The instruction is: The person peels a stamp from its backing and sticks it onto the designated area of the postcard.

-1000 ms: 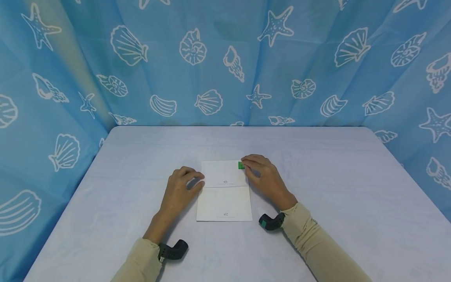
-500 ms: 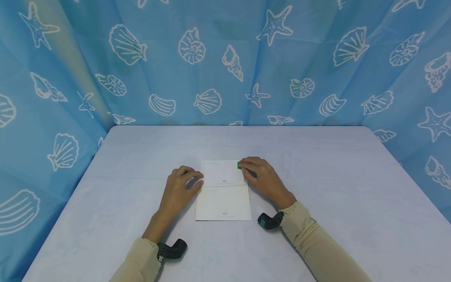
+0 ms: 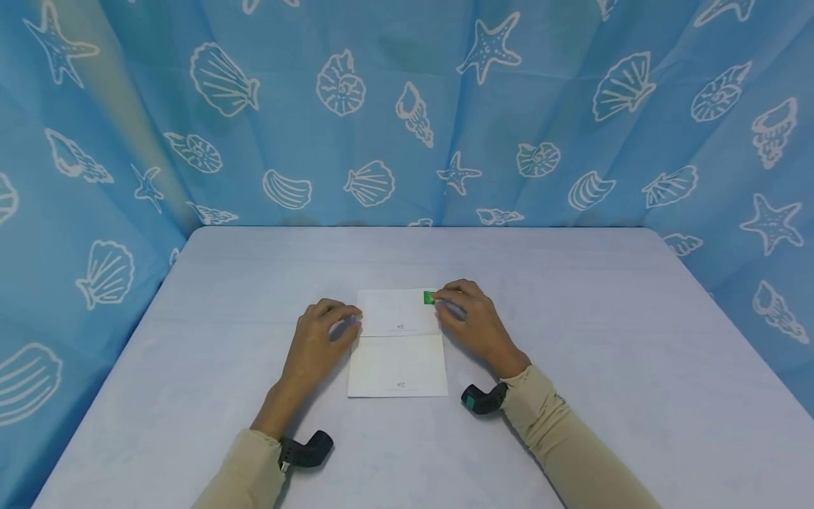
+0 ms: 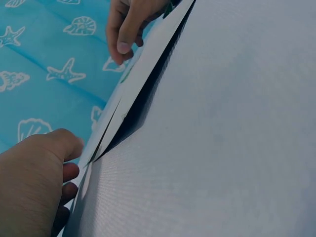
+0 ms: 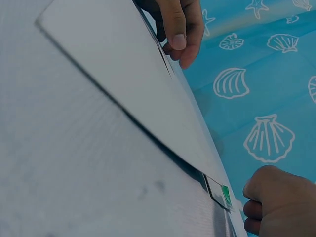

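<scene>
A white paper piece in two panels (image 3: 397, 367), like an opened card or two cards edge to edge, lies in front of me; a line runs between the panels and each has a small grey print. At the upper panel's right edge sits a small green stamp-like sticker (image 3: 429, 297). My right hand (image 3: 473, 322) touches the sticker's right side with its fingertips, partly covering it. With loosely bent fingers, my left hand (image 3: 321, 343) rests at the left edge of the upper panel. The wrist views show part of the paper's edge (image 5: 118, 106) raised off the table.
A white cloth covers the table (image 3: 559, 297). Behind it and along its sides hangs a blue curtain (image 3: 286, 127) with white shell and starfish prints. Each wrist wears a black camera device (image 3: 308, 450).
My right hand first slid slightly left over the green sticker, then drew back right, so more of it shows. The left hand stayed by the paper's left edge.
</scene>
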The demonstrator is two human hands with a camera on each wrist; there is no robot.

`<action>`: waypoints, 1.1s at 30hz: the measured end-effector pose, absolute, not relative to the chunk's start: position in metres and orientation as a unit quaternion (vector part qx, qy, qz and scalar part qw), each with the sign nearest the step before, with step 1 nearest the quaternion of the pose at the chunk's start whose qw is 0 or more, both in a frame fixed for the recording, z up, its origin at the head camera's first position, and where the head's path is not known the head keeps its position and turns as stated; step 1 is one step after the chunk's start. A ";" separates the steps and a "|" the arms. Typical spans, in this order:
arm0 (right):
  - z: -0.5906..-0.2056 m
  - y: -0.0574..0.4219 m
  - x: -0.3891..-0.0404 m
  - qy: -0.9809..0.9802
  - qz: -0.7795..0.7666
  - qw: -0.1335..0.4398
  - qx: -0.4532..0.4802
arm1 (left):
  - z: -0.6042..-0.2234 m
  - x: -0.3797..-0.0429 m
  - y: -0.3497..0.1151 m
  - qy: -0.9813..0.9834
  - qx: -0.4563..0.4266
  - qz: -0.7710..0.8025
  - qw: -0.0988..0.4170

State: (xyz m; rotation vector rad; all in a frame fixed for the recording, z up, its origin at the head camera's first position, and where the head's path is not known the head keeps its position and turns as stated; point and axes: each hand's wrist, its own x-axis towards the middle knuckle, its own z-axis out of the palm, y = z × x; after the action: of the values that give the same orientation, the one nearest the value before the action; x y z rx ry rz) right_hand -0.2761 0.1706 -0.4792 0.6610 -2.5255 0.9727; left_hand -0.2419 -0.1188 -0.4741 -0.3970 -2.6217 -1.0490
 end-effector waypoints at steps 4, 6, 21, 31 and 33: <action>-0.480 0.171 -0.275 -0.888 0.354 0.188 0.227 | -0.474 -0.242 -0.119 -0.908 -0.138 -0.371 0.139; -0.480 0.171 -0.274 -0.884 0.358 0.195 0.227 | -0.473 -0.241 -0.119 -0.909 -0.136 -0.370 0.137; -0.478 0.172 -0.267 -0.893 0.360 0.185 0.198 | -0.471 -0.242 -0.120 -0.885 -0.149 -0.413 0.154; -0.478 0.175 -0.260 -0.893 0.365 0.182 0.190 | -0.472 -0.238 -0.120 -0.861 -0.169 -0.455 0.149; -0.478 0.175 -0.259 -0.893 0.364 0.184 0.192 | -0.472 -0.238 -0.120 -0.858 -0.169 -0.463 0.146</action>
State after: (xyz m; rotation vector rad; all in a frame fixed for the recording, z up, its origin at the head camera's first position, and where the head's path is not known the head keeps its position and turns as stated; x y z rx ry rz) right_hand -0.2591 0.1752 -0.4777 0.5415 -2.5176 1.0268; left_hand -0.2385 -0.1197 -0.4720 -0.4880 -2.4696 -1.3323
